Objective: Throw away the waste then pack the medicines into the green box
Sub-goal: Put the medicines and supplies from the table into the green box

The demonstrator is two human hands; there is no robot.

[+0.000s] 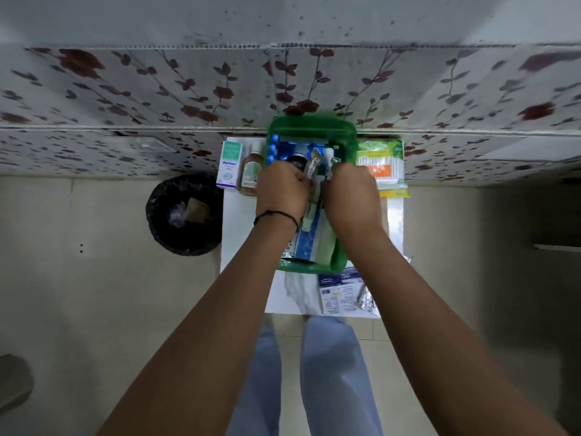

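Both hands, left hand (281, 187) and right hand (349, 191), were curled shut around medicine packs (314, 174) inside the green box (338, 259). The packs were best laid flat, so room was left for the brown bottle (250, 176).

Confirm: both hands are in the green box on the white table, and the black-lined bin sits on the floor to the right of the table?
Not quite. The head view shows the bin on the floor to the left of the white table, not the right. The rest holds: left hand and right hand are both in the green box.
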